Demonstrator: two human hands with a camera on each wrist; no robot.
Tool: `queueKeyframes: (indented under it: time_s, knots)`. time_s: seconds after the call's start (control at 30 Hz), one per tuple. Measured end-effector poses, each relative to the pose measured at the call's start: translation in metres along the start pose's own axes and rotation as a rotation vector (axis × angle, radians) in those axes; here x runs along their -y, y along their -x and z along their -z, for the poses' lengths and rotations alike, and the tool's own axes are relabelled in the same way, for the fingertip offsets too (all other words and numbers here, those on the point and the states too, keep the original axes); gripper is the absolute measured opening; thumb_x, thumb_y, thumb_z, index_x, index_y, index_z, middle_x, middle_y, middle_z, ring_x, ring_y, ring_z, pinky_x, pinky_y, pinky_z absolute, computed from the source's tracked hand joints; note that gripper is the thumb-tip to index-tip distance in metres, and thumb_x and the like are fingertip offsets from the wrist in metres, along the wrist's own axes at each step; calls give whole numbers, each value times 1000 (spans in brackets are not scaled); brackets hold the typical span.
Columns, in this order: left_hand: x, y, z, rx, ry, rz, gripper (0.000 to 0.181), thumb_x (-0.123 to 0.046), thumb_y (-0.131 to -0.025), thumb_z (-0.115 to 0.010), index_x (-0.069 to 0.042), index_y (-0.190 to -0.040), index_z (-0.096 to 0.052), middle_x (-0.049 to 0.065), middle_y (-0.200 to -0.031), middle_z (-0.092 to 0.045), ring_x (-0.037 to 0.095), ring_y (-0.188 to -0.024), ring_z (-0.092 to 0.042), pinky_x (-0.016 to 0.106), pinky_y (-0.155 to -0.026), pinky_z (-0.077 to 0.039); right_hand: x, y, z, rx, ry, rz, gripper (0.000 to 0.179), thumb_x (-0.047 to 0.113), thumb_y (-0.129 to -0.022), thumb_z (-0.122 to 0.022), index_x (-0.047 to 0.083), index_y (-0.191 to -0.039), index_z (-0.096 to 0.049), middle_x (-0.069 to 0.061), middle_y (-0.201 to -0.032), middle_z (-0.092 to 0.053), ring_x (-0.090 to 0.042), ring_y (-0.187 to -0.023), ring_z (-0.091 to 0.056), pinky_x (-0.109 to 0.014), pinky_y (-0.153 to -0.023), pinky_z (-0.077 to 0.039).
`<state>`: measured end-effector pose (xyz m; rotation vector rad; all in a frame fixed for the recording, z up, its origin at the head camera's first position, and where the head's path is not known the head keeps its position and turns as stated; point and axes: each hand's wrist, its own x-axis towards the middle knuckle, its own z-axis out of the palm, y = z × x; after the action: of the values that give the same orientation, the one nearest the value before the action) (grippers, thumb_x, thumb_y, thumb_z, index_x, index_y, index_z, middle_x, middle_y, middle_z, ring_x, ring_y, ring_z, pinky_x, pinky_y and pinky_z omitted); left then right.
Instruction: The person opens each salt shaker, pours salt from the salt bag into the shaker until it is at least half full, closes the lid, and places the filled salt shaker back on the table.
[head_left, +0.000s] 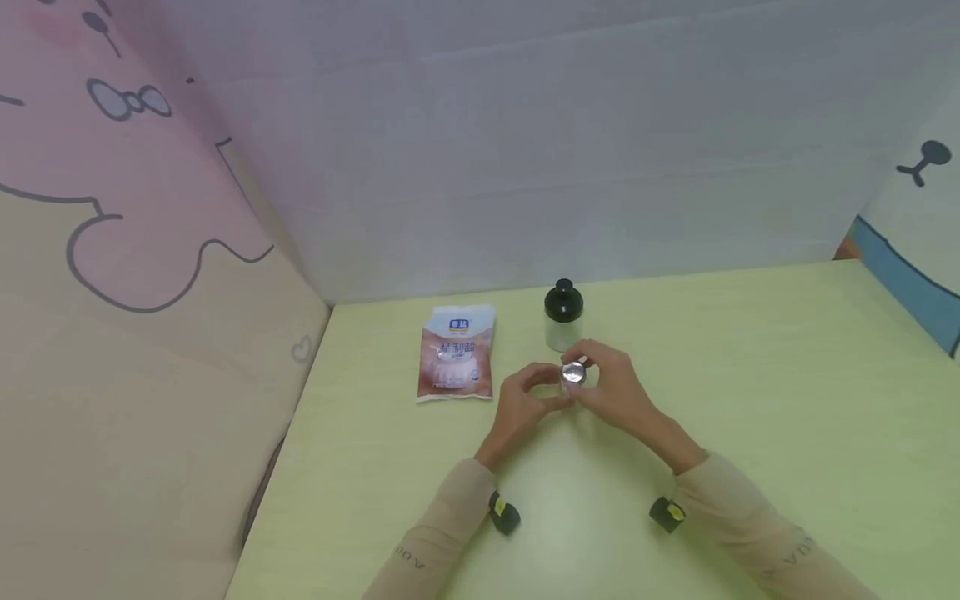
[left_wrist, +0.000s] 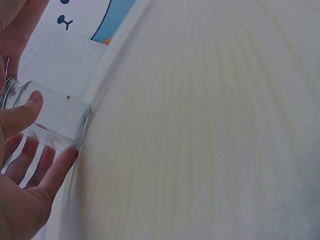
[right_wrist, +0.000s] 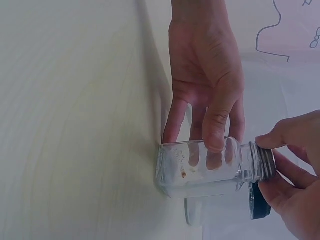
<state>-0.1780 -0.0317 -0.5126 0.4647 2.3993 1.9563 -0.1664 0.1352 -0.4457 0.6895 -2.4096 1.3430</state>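
A small clear glass jar [right_wrist: 210,187] with a silver metal lid [head_left: 573,372] stands upright on the table between both hands. My left hand [head_left: 525,402] grips the jar's body, its thumb on one side and its fingers spread round the other, low near the base. With thumb and fingertips, my right hand [head_left: 618,392] pinches the lid by its ribbed edge [right_wrist: 266,162]. Through the glass in the right wrist view, a small brown speck [right_wrist: 183,174] shows on the jar wall.
Just behind the hands stands a larger clear jar with a black knobbed lid [head_left: 564,304]. A brown and white printed packet [head_left: 455,358] lies flat to the left. The pale yellow table [head_left: 787,400] meets a fabric-covered wall [head_left: 562,167] at the back.
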Motion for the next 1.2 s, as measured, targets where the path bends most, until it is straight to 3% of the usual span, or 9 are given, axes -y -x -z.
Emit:
queueKeyframes:
  time_s: [0.23,0.53,0.73,0.87,0.93,1.1,1.2]
  knots:
    - [1,0,1,1,20,-2,40,-18,-72,-83,-21,-109,-68,-8,-102,-68,11,-99,-63,37,-96,-46,2,0,3,39,-30,-16,34,-11,-64,-72,3,-94,-65,-9,-97,-69,-22,-94,-63,-43,-82,-52]
    - [1,0,0,-7,6,-1,41,-17,-71,-83,-20,-108,-68,-8,-101,-69,9,-98,-63,35,-95,-47,5,2,9,3,11,24,32,-11,-66,-71,4,-94,-65,-6,-92,-68,-18,-87,-62,-43,-76,-52]
    - [0,-1,0,-19,3,-5,41,-14,-71,-83,-16,-109,-67,-5,-101,-69,11,-97,-63,35,-96,-47,9,4,18,-21,29,52,31,-12,-67,-71,3,-94,-65,-3,-89,-68,-18,-82,-62,-29,-73,-50]
    - [-20,3,2,-20,22,7,40,-7,-72,-81,-9,-109,-67,3,-103,-69,21,-100,-64,43,-97,-46,9,6,21,-28,41,60,31,-13,-66,-72,3,-92,-64,-3,-89,-67,-18,-79,-62,-30,-69,-50]
    - [-22,3,2,-17,24,15,40,-5,-72,-81,-7,-109,-67,5,-104,-69,24,-101,-64,45,-97,-45,8,8,23,-30,46,57,32,-13,-66,-73,3,-91,-63,-2,-88,-66,-18,-77,-62,-34,-68,-51]
    - [-3,-1,-1,-27,-5,13,41,-11,-70,-83,-13,-108,-68,0,-102,-69,16,-98,-64,40,-96,-46,5,13,27,-26,55,43,31,-12,-67,-74,3,-91,-62,-3,-85,-65,-18,-73,-61,-39,-67,-53]
    - [-1,-1,0,-30,-16,17,40,-15,-70,-84,-17,-107,-68,-4,-101,-69,11,-97,-64,37,-95,-47,4,18,30,-27,69,23,31,-11,-67,-75,2,-92,-62,-4,-85,-65,-18,-73,-61,-38,-67,-54]
